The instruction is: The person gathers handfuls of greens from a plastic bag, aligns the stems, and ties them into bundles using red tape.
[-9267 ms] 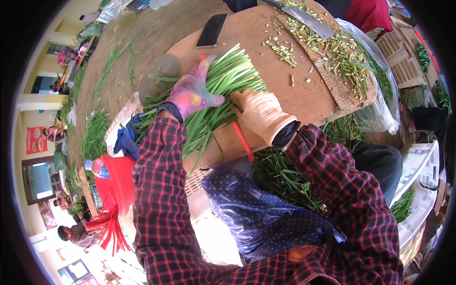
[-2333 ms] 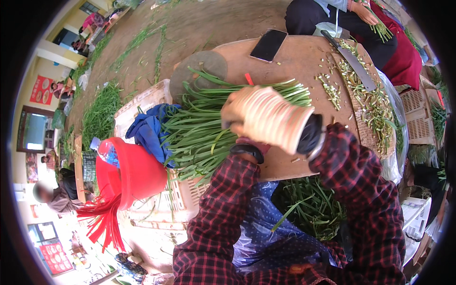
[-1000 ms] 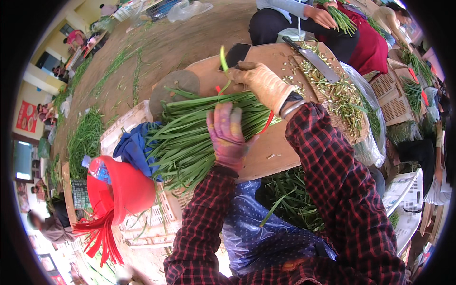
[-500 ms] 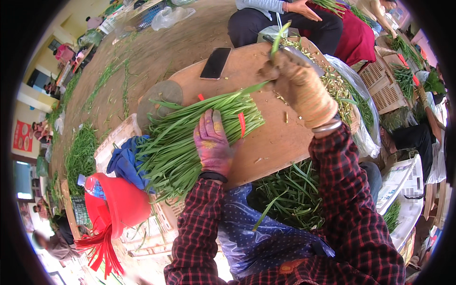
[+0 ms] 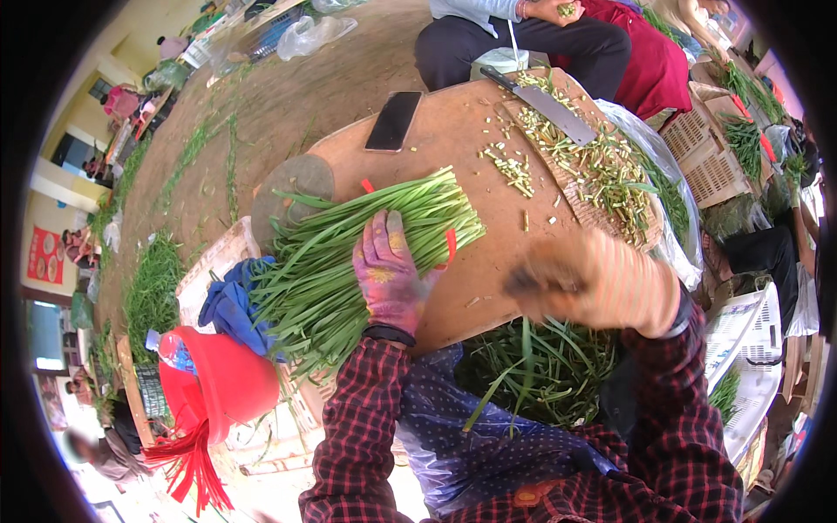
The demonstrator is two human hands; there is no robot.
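Head view: the left hand [image 5: 389, 272] lies flat-fingered across the green bundle [image 5: 440, 199], apparently steadying it on the table [image 5: 458, 131]; the right hand [image 5: 593, 283] is blurred, its grip unclear

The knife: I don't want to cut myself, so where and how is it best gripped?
Probably by the black handle, from above, coming from the side of the phone. The handle points far left, while the broad blade slants toward the near right over cut stems, so fingers should stay off its edge.
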